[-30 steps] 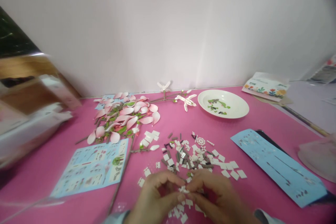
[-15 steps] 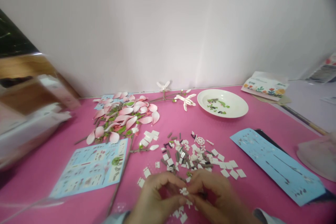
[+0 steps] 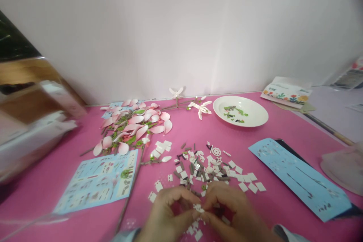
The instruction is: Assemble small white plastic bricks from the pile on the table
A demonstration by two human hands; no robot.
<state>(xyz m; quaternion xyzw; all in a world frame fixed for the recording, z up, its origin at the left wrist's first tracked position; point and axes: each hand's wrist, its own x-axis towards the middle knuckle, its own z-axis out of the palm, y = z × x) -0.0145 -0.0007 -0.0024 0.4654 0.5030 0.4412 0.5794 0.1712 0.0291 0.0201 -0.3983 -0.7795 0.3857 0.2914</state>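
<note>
Both hands meet low in the middle of the head view, over the pink table. Between the fingertips is a small white building-brick piece (image 3: 197, 208), partly covered by the fingers. My left hand (image 3: 167, 213) pinches it from the left with thumb and forefinger. From the other side, the thumb and forefinger of my right hand (image 3: 235, 210) close on the same piece. Just beyond the hands lies a heap of loose white, brown and green bricks (image 3: 202, 170). A few white bricks (image 3: 195, 230) lie beneath the hands.
At the left are pink-petalled brick flowers (image 3: 136, 124) and a blue instruction sheet (image 3: 99, 181), with a long brown stem (image 3: 129, 196) beside it. A white plate (image 3: 258, 117) holds green pieces. Another blue sheet (image 3: 300, 181) lies right. White brick blossoms (image 3: 200, 109) rest near the wall.
The fingers have shifted slightly around the small white piece, the right fingertips moving a little left. The things on the table stay where they were.
</note>
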